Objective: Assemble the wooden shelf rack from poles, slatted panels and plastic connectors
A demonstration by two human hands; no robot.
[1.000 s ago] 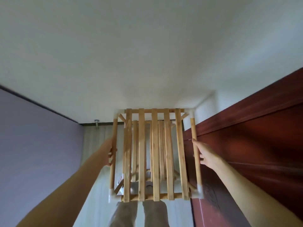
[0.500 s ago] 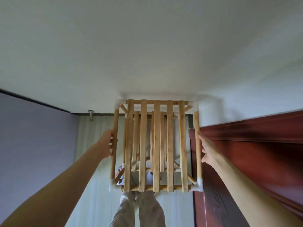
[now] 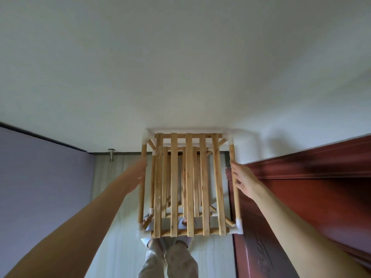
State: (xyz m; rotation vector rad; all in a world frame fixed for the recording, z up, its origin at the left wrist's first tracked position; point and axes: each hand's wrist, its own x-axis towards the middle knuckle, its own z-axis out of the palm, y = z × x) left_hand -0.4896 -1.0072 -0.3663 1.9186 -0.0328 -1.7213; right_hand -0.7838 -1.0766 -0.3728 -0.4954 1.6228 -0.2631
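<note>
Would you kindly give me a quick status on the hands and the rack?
Left hand and right hand each grip a side pole. Rack assembled, its far end against the white wall. Red door close on the right.

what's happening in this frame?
A person holds an assembled wooden shelf rack by its side poles, one in each hand. The left hand is on the left pole and the right hand grips the right pole. Slatted panels and white plastic corner connectors are already fitted. The rack's far end is against a white wall, next to a dark red door. The person's legs show below it.
</note>
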